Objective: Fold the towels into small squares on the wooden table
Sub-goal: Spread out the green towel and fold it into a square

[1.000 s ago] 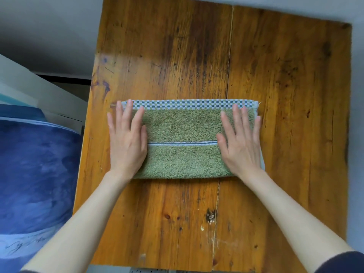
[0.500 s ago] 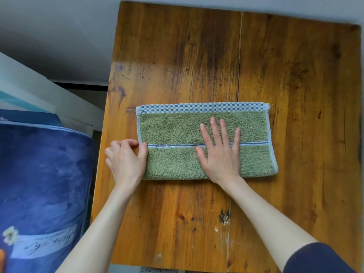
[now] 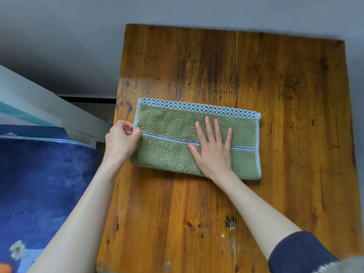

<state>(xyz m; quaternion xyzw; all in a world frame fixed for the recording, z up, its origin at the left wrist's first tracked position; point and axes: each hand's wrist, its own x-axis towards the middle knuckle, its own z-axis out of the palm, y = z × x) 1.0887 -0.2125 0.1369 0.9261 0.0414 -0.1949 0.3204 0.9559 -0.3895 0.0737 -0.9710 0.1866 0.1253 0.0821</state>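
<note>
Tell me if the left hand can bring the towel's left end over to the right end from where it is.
Probably yes. The left hand already pinches the left edge of the green towel, and the wooden table beyond lies bare. Only the right hand, pressing flat mid-towel, sits in that path; it may mark the crease.

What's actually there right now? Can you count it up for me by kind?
Towels: 1, the green towel
Hands: 2, the left hand and the right hand
Tables: 1, the wooden table
Total: 4

Terry-cloth towel (image 3: 167, 123), seemingly varnished wooden table (image 3: 285, 85)
</note>
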